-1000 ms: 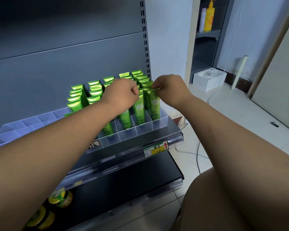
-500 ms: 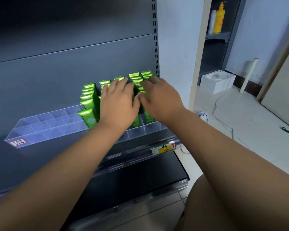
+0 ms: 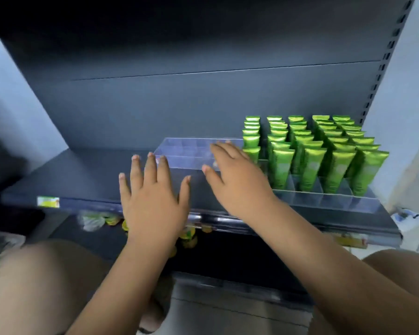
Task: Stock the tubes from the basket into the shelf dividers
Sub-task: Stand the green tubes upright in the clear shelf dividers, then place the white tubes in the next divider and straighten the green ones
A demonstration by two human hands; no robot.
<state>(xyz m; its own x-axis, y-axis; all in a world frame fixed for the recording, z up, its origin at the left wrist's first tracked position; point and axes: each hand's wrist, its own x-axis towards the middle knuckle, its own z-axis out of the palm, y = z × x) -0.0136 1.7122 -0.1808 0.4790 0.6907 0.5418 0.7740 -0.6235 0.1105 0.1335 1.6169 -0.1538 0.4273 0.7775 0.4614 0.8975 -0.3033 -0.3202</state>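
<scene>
Several green tubes [image 3: 310, 151] stand upright in rows in the clear plastic shelf dividers [image 3: 322, 200] on the right part of the dark shelf [image 3: 83, 175]. The left section of the dividers [image 3: 186, 151] holds no tubes. My left hand [image 3: 153, 197] hovers flat with spread fingers in front of that section, holding nothing. My right hand [image 3: 237, 177] reaches over the dividers' front edge just left of the tubes, fingers straight, holding nothing. No basket is in view.
A price label [image 3: 48, 202] sits on the shelf's front rail at the left. Yellow-green jars [image 3: 189, 235] and a plastic bag [image 3: 91, 220] lie on the lower shelf. My knees fill the bottom corners. A white wall borders the shelf on the right.
Both hands left the tops of the tubes and moved left and back toward me, fingers spread. The view has swung left, so the tubes now sit at the right.
</scene>
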